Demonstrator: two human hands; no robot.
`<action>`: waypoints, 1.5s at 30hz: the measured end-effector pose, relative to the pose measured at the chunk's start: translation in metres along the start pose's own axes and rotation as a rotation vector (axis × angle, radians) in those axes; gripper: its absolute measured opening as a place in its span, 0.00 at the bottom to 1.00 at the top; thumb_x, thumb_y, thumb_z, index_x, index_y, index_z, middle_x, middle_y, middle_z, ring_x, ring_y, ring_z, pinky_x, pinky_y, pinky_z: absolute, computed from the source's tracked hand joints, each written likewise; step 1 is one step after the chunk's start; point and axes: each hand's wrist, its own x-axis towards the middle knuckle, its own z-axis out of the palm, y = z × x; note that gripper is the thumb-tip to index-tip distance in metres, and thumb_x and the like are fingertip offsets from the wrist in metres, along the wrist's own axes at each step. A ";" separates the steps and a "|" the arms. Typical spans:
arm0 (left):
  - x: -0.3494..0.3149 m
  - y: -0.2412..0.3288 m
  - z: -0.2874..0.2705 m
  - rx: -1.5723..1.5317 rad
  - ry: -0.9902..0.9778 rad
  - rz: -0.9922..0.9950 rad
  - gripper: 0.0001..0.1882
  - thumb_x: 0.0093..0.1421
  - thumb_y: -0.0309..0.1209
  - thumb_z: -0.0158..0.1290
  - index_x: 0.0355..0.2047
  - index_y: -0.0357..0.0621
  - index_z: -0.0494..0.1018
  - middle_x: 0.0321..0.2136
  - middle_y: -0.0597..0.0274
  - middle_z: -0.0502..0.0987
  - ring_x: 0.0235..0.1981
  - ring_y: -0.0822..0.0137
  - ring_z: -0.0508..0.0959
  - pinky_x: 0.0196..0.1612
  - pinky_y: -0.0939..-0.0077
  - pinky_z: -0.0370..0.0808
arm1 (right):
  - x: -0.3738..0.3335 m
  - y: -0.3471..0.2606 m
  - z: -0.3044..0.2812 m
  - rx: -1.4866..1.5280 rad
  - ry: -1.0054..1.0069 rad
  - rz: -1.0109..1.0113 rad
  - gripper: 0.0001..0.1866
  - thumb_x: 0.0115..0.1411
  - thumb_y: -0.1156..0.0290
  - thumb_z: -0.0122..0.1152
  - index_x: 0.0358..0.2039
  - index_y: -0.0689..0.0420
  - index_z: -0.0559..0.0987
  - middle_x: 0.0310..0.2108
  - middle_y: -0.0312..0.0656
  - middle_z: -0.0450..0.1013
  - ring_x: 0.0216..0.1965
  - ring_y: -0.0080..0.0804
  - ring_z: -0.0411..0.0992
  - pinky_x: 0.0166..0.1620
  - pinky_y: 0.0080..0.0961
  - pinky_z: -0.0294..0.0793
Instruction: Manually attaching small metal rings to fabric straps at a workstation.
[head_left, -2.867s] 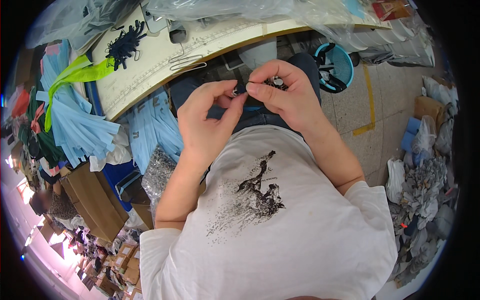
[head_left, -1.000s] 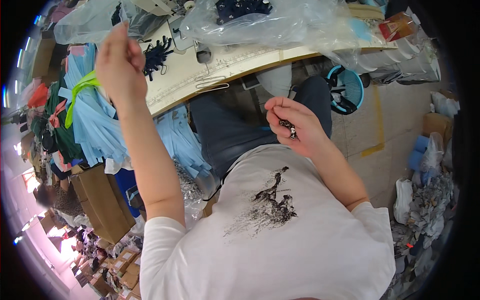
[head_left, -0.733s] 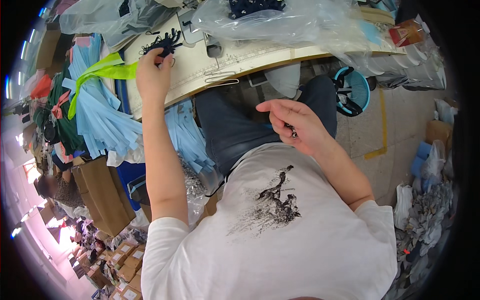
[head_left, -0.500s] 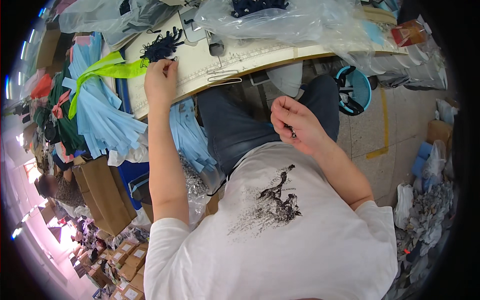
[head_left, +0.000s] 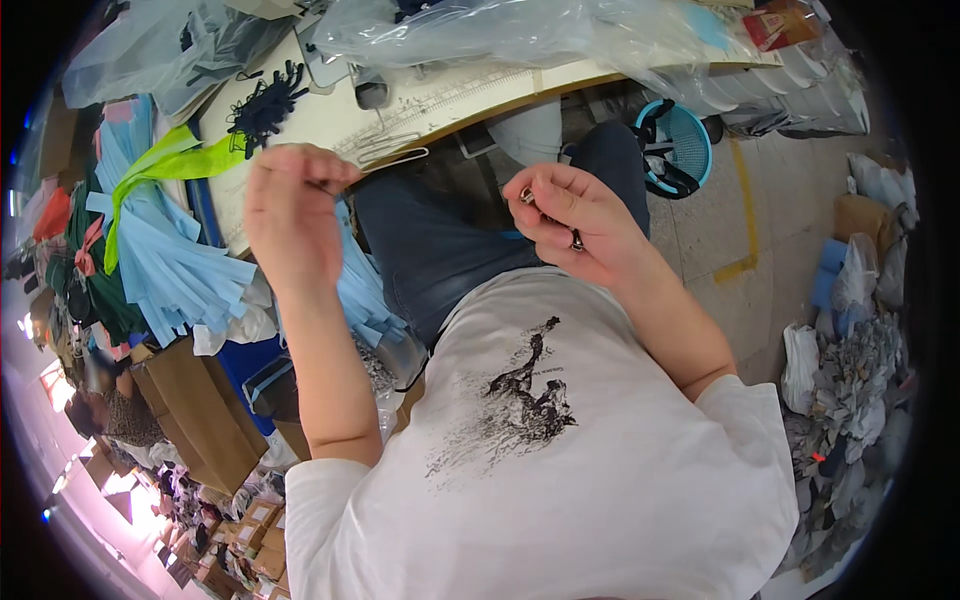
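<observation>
My left hand (head_left: 297, 205) is above the table's near edge, fingers drawn together in a pinch and slightly smeared by motion. A small dark bit shows at its fingertips, too unclear to name. Beyond it, a bunch of dark navy cord loops (head_left: 265, 108) rests on the white table (head_left: 420, 105). Over my lap, my right hand (head_left: 580, 220) is curled palm up around small shiny metal fittings (head_left: 527, 196); one sits by the thumb and index fingertips, another between the lower fingers. A bent wire (head_left: 395, 156) juts from the table's edge near my left hand.
Light blue strips (head_left: 175, 240) and a neon yellow-green strip (head_left: 150, 165) hang over the table's left end. Clear plastic bags (head_left: 480, 40) cover its far side. A blue basket (head_left: 690, 150) stands on the floor at the right, and cardboard (head_left: 200, 410) leans at the left.
My left hand has drawn back from the cord bunch toward me. My right hand has turned and opened slightly, showing a metal fitting at its fingertips. The whole view has shifted a little.
</observation>
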 end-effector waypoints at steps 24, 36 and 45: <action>-0.057 -0.036 0.076 0.401 -0.058 -0.207 0.09 0.57 0.14 0.55 0.38 0.33 0.75 0.34 0.63 0.75 0.31 0.79 0.75 0.33 0.87 0.72 | -0.004 -0.002 0.013 -0.297 0.128 -0.166 0.11 0.64 0.71 0.56 0.45 0.62 0.77 0.26 0.35 0.72 0.18 0.11 0.57 0.17 0.10 0.50; -0.060 -0.032 0.088 0.458 -0.088 -0.190 0.07 0.58 0.14 0.53 0.38 0.32 0.73 0.38 0.62 0.72 0.36 0.76 0.72 0.39 0.85 0.69 | -0.004 -0.006 0.012 -0.238 0.020 -0.092 0.11 0.63 0.71 0.58 0.44 0.63 0.78 0.20 0.27 0.63 0.17 0.10 0.54 0.17 0.11 0.48; -0.060 -0.030 0.090 0.694 -0.071 -0.200 0.05 0.58 0.18 0.55 0.35 0.34 0.73 0.32 0.63 0.75 0.33 0.75 0.72 0.38 0.84 0.69 | -0.007 -0.006 0.016 -0.357 0.080 -0.110 0.12 0.61 0.70 0.62 0.43 0.61 0.79 0.20 0.26 0.66 0.15 0.09 0.53 0.17 0.11 0.47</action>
